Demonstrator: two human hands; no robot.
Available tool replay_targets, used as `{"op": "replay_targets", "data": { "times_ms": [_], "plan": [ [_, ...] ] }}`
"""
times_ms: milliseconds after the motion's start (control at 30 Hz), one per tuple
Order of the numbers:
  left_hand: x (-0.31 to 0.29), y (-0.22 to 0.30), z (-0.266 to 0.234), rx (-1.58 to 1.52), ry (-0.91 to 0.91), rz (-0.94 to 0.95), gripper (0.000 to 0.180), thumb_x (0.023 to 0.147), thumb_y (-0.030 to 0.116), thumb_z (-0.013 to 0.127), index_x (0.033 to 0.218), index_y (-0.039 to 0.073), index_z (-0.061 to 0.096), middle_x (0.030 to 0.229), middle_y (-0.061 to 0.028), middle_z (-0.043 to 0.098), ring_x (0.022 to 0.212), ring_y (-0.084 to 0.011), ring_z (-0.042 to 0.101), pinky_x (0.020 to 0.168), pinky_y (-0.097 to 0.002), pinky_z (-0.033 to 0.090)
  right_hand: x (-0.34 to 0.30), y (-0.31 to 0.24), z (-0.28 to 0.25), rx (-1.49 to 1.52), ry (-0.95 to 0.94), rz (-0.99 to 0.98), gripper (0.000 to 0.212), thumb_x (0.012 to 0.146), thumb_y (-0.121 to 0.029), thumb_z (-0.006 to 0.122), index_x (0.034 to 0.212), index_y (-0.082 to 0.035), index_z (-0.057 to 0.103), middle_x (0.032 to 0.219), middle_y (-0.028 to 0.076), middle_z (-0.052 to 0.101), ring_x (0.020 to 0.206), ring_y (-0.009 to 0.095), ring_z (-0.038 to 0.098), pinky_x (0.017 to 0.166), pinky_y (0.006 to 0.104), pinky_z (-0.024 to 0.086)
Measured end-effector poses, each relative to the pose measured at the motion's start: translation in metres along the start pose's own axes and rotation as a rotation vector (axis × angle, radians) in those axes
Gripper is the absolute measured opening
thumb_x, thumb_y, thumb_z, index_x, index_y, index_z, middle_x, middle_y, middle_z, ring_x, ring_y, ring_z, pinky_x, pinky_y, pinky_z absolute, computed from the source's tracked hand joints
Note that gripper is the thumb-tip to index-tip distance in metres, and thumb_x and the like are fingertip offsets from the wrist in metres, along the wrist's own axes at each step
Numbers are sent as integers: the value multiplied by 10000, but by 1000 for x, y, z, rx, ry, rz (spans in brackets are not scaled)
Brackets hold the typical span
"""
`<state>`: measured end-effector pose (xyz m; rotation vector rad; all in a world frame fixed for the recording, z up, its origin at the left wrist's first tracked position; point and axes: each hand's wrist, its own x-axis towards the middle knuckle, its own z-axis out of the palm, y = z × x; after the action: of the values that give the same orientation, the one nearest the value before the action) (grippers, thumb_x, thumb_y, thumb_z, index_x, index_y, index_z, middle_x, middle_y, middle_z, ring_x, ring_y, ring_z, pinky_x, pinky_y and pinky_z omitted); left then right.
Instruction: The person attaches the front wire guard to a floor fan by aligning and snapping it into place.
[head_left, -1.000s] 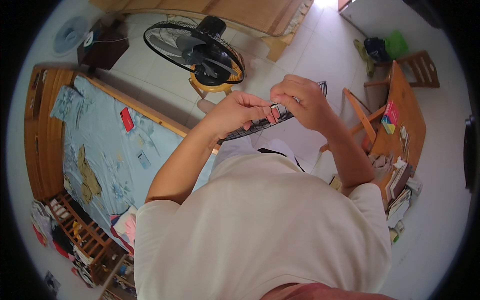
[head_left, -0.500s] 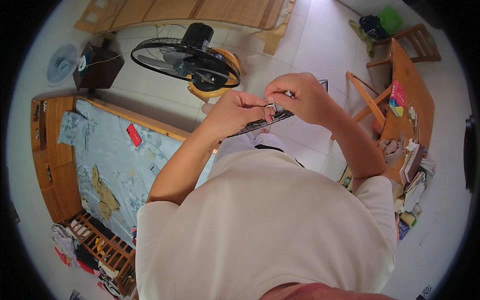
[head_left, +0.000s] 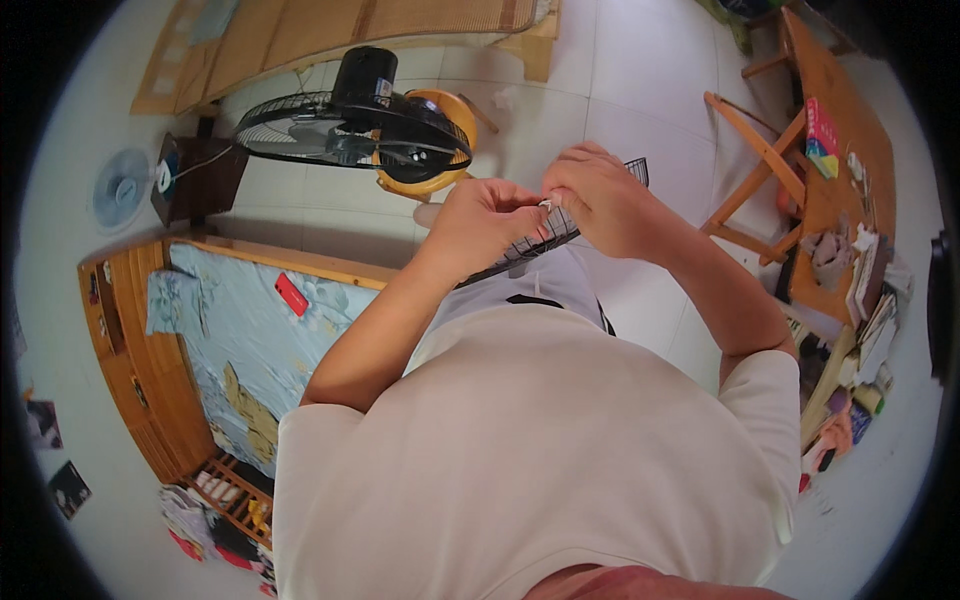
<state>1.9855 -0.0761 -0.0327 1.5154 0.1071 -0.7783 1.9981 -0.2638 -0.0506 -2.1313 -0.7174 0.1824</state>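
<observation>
My left hand (head_left: 487, 222) is closed in a pinch, thumb and forefinger together on a small white piece (head_left: 547, 204) whose kind is too small to tell. Closed fingers of my right hand (head_left: 590, 195) meet the same piece from the other side. Beneath both hands a black wire grille (head_left: 538, 238) slants across, seen nearly edge-on. Its far end (head_left: 636, 172) sticks out past my right hand, and my hands hide part of its middle. Whether other fingers also grip the wires is hidden.
Ahead to the left, a black fan (head_left: 350, 135) stands by a yellow round stool (head_left: 440, 185). A bed with a blue floral sheet (head_left: 225, 305) and a red phone (head_left: 291, 294) lies at left. On the right is a wooden table (head_left: 850, 200) with books and clutter.
My right hand has closed in against my left fingertips, at the white piece. The room has shifted in the view as my head moved; the grille stays beneath my hands.
</observation>
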Motion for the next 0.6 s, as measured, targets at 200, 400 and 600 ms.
{"op": "replay_targets", "data": {
  "times_ms": [200,400,600],
  "plan": [
    [15,-35,-34,-11,-105,-150,111,799,31,623,869,-50,654,735,-59,650,670,-87,598,619,-208,461,-2,5,43,-52,4,105,64,796,-46,540,789,-46,603,746,88,564,797,287,522,712,368,436],
    [14,-53,-56,-23,-217,-233,118,794,52,627,885,-6,675,759,-45,662,696,-60,589,551,-190,422,-12,-1,74,10,202,75,90,764,-49,609,843,-91,604,781,65,553,761,265,543,657,362,457],
    [17,-79,-67,8,-305,-190,150,790,84,615,909,27,687,782,-16,671,628,-13,531,473,-159,333,-36,5,106,-261,306,-154,180,722,-13,668,868,-74,580,865,62,535,798,242,564,679,341,470]
  ]
}}
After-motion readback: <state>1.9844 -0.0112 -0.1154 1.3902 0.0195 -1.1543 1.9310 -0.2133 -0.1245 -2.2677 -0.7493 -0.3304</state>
